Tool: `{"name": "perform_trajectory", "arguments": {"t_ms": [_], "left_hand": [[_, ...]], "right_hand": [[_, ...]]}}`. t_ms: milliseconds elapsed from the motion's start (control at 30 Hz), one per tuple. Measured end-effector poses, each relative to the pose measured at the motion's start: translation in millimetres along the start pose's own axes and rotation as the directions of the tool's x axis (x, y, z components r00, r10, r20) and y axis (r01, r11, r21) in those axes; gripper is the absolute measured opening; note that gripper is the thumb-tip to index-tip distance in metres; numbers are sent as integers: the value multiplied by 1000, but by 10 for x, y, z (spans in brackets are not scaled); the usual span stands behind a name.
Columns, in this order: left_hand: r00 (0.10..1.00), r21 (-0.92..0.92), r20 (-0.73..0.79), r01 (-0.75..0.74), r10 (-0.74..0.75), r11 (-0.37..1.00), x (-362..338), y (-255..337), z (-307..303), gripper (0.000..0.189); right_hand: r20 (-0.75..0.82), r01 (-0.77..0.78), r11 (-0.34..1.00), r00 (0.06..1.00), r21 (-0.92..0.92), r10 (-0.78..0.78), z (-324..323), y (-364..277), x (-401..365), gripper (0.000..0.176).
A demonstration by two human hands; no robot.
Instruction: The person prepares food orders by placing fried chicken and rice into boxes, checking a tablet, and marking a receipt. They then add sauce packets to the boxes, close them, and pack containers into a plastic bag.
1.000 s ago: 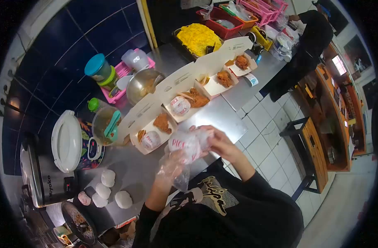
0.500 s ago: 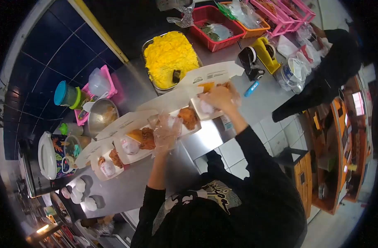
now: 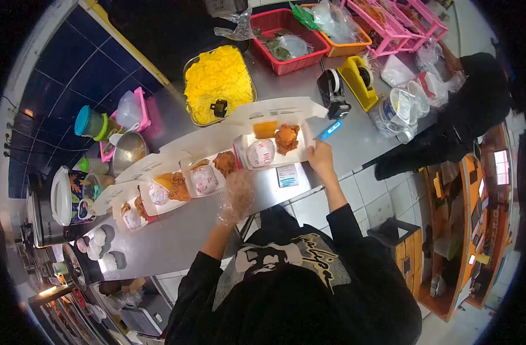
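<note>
My right hand (image 3: 321, 159) is closed on the near right corner of an open white cardboard meal box (image 3: 300, 154). Inside lie a paper-wrapped bundle (image 3: 260, 153), a piece of fried chicken (image 3: 287, 139) and a flat orange-yellow piece (image 3: 266, 129). My left hand (image 3: 237, 195), in a clear plastic glove, is by this box's near left corner; its fingers are too blurred to tell whether they grip. Left of it, several similar open boxes stand in a row, with wrapped bundles (image 3: 204, 179) and fried chicken (image 3: 225, 163).
Behind the boxes stands a metal tray of yellow food (image 3: 218, 80) with a black object on it. Tape dispensers (image 3: 357, 82), a blue marker (image 3: 330, 130) and a red basket (image 3: 291, 63) are right of it. A metal bowl (image 3: 129, 150) is left. Another person's dark sleeve (image 3: 475, 98) reaches in right.
My right hand has moved from above the rightmost box's food to its near right corner. My left hand has come away from the neighbouring box, uncovering its wrapped bundle. The camera view has shifted.
</note>
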State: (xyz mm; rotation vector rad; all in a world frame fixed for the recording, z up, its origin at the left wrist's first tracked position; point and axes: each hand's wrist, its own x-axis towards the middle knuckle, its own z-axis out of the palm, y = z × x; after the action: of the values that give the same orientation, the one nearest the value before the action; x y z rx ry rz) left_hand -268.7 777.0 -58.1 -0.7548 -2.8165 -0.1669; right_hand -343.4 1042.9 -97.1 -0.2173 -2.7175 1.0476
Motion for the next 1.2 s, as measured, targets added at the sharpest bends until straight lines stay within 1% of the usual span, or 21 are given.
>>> {"name": "perform_trajectory", "arguments": {"t_ms": [67,133,167,233,300,367,400,467,567,667,700,767,800,867,900,933,967,1033,1067,1167,1200], "left_hand": [[996,113,-81,33,-24,993,117,-33,15,20],[978,-22,-162,133,-135,991,242,86,-109,23],[962,-89,-189,182,-196,979,335,156,-251,24],[950,-126,-276,113,-144,986,627,213,-475,29],[932,10,-338,140,-128,990,1053,184,-638,33],[896,134,-440,-5,64,991,1311,-37,-596,38],[952,28,-304,53,-42,998,1450,-181,-467,39],[978,-150,-3,206,-209,967,1638,-424,-148,41],[990,-158,-120,58,-78,986,1583,-424,-101,40],[917,-437,-162,264,-364,859,1566,-33,-110,28],[909,-276,-255,258,-329,926,1551,33,19,27],[889,69,-411,252,-202,965,1483,90,335,26],[894,-61,-312,319,-322,946,1488,39,409,26],[858,-288,-71,471,-509,834,1565,-66,324,25],[879,-277,86,474,-470,836,1526,-156,256,25],[875,-267,241,475,-419,838,1553,-194,-84,26],[848,-259,391,474,-357,842,1551,-191,-307,27],[840,-280,443,461,-313,842,1368,-9,-478,30],[836,-290,467,453,-288,843,1304,56,-514,33],[946,-622,106,304,-307,722,1098,96,-131,41],[940,-632,114,318,-320,707,1080,91,-75,42]], "right_hand": [[29,-52,998,998,-27,53,-178,140,-66,24],[58,-48,998,997,-42,51,-329,270,-79,29],[125,-120,989,984,-88,130,-417,217,-68,30],[249,-251,950,923,-183,292,-615,-8,-19,32],[-98,-126,972,989,-198,108,-707,21,59,42],[-308,147,857,892,-494,-330,-977,-103,318,54],[-241,294,835,865,-466,-440,-1015,-82,462,52],[-138,562,738,753,-375,-643,-997,12,799,48],[138,453,890,880,51,-455,-839,165,972,40],[290,30,860,935,510,-205,-710,33,809,33],[310,-87,790,941,606,-134,-641,-38,773,32],[227,-186,654,974,734,22,-448,-106,730,30],[232,-146,791,973,594,6,-462,-113,773,30],[151,117,889,968,442,-202,-540,-49,862,27],[133,243,904,943,353,-306,-600,7,888,27],[324,202,964,913,171,-249,-823,-29,883,29],[332,207,961,907,185,-260,-873,20,797,30],[338,216,953,899,215,-280,-936,84,618,33],[345,142,930,901,340,-263,-872,125,497,36],[293,4,881,943,474,-161,-769,49,192,39],[442,-204,831,895,517,-55,-829,30,216,40]]}}
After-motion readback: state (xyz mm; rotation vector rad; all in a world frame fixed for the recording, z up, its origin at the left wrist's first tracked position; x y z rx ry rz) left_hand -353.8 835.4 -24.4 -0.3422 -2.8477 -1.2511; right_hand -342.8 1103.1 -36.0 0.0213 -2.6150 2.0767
